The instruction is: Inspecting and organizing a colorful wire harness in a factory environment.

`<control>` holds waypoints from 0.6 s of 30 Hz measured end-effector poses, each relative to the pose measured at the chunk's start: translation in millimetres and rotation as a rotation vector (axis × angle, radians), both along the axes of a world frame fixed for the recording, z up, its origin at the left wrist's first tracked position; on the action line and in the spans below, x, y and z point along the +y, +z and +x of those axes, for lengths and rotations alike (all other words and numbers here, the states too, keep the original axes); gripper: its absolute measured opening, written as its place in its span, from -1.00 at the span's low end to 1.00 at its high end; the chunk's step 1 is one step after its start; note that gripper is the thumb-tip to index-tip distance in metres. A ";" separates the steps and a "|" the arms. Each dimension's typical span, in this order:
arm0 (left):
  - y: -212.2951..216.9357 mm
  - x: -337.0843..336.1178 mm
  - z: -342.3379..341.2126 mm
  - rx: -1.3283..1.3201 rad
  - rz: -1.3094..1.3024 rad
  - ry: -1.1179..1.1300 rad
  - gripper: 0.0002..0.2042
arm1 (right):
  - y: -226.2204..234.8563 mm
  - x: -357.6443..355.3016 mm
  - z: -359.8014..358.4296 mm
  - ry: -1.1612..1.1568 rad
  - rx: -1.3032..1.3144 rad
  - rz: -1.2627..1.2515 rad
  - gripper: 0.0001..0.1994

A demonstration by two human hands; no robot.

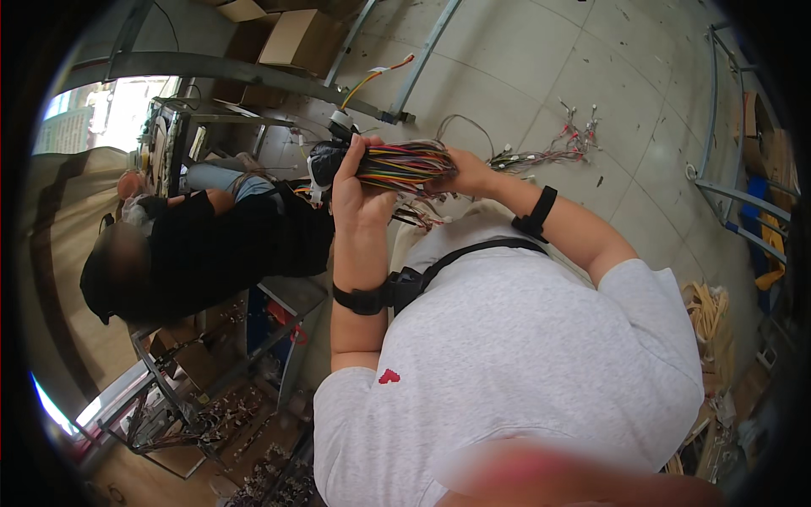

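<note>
A thick bundle of many-coloured wires [407, 166] is held up in front of me, between both hands. My left hand [361, 182] grips its left end, the thumb pointing up beside a black-taped section [326, 162] with white connectors. Around the right end of the bundle, the fingers of my right hand [466, 172] are closed, partly hidden by the wires. An orange-yellow lead [372, 79] with a small plug sticks up past the black part. Loose wire ends with connectors [566, 145] trail out beyond my right hand, over the floor.
A person in black [211, 245] works close by on the left, at a cluttered bench. Metal frames stand at the far side [422, 63] and the right [718, 127]. Cardboard boxes [296, 38] are at the back. Racks with hanging wires [203, 422] fill the lower left.
</note>
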State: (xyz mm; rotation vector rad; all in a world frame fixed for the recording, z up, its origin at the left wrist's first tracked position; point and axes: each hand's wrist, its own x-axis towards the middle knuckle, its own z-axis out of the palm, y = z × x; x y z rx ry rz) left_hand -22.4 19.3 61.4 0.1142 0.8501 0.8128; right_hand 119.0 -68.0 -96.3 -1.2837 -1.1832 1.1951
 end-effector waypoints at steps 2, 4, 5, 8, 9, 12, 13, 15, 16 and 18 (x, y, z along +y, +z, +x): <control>1.1 0.9 -0.9 0.003 -0.006 0.016 -0.92 | 5.0 1.1 -0.5 0.008 0.008 -0.018 -0.40; 0.8 2.0 -1.9 -0.014 0.002 0.002 -0.93 | 7.4 2.3 -0.5 0.015 0.015 -0.036 -0.39; 0.6 2.2 -1.7 -0.013 0.003 0.003 -0.93 | 7.4 2.5 0.0 0.031 0.028 -0.046 -0.35; -0.2 0.9 1.2 -0.003 0.002 0.012 -0.93 | -5.2 0.9 1.2 0.067 0.111 -0.073 -0.27; -0.7 -0.3 1.5 -0.017 0.001 0.005 -0.93 | -11.0 -0.3 1.9 0.090 0.182 -0.090 -0.22; 1.6 -1.8 3.7 -0.006 0.007 0.003 -0.93 | 2.7 0.5 -2.9 0.110 0.263 -0.042 -0.12; 3.0 -3.2 7.1 0.026 0.007 0.005 -0.93 | 2.9 1.7 -1.6 0.103 0.246 -0.034 -0.12; -0.7 -4.8 7.8 0.001 0.036 -0.011 -0.93 | -3.6 1.3 -5.4 0.033 0.183 -0.012 -0.10; 0.2 -5.5 7.3 -0.003 0.029 -0.004 -0.93 | 0.5 2.4 -6.9 0.034 0.254 -0.015 -0.10; 0.1 -5.1 7.1 -0.017 0.019 0.004 -0.93 | 8.7 1.0 -4.4 0.039 0.223 0.014 -0.10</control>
